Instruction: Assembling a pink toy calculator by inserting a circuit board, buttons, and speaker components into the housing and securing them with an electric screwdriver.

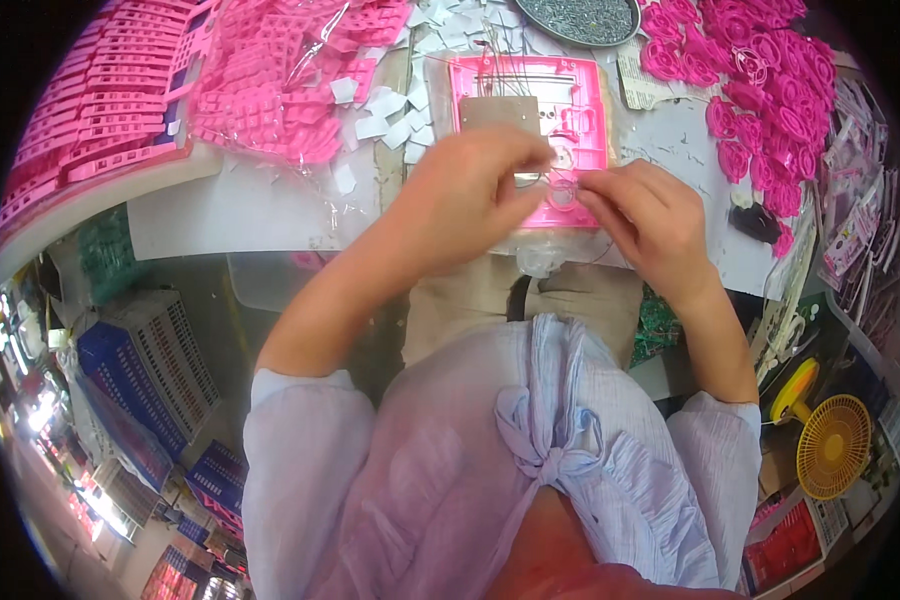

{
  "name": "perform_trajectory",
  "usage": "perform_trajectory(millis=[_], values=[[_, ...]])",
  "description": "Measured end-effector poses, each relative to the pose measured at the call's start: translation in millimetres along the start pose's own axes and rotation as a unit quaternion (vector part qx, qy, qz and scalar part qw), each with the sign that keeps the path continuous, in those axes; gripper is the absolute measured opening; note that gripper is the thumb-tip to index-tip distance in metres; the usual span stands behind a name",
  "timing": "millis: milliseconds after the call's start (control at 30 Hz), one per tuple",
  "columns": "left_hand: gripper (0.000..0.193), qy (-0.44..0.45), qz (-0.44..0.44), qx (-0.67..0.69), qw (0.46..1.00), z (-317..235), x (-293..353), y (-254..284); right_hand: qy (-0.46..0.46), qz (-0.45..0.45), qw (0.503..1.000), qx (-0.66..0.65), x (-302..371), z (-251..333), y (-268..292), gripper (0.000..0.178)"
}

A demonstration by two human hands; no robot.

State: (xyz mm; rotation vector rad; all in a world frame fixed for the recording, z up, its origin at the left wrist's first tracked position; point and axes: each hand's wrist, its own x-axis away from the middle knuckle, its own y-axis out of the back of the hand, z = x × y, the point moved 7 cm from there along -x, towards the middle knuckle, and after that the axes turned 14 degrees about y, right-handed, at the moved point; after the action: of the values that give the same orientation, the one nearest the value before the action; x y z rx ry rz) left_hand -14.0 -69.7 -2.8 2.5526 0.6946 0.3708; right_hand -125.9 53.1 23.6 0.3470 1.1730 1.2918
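Observation:
A bright pink plastic housing [599, 120] with white parts inside lies open on the worktable. Over its left side a brown rectangular board [498, 110] rests, and thin dark wires [492, 62] stick up from its top end. My left hand [470, 190] is curled above the housing's lower part, its thumb and forefinger bent toward each other, slightly blurred. At the housing's lower right, my right hand [655, 215] has thumb and forefinger pinched together. Whatever is between the fingertips of either hand is too small to make out.
Stacked pink plastic frames [95, 110] fill a tray at left, beside bagged pink parts [270, 100]. White paper squares [395, 125] lie scattered nearby. A round dish of screws [585, 18] stands behind. Pink ring-shaped parts [770, 90] are heaped at right, near a yellow fan [832, 447] below.

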Motion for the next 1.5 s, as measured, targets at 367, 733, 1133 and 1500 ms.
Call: perform_trajectory(millis=[367, 733, 1133, 1500], values=[[0.016, -0.129, 0.004, -0.139, 0.982, -2, -13, -38, 0.009, 0.151, 0.988, 0.028, 25, -1, -18, 0.019], [0.029, -0.247, -0.047, -0.156, 0.955, -9, 40, -55, 0.014, 0.104, 0.989, 0.109, 70, 4, -23, 0.058], [0.032, -0.263, -0.075, -0.285, 0.919, -16, 43, -64, -0.124, 0.346, 0.930, -0.023, -10, -12, 2, 0.040], [0.026, -0.097, -0.170, -0.128, 0.972, 33, 2, 13, -0.200, 0.173, 0.952, -0.157, -80, -97, -75, 0.024]])
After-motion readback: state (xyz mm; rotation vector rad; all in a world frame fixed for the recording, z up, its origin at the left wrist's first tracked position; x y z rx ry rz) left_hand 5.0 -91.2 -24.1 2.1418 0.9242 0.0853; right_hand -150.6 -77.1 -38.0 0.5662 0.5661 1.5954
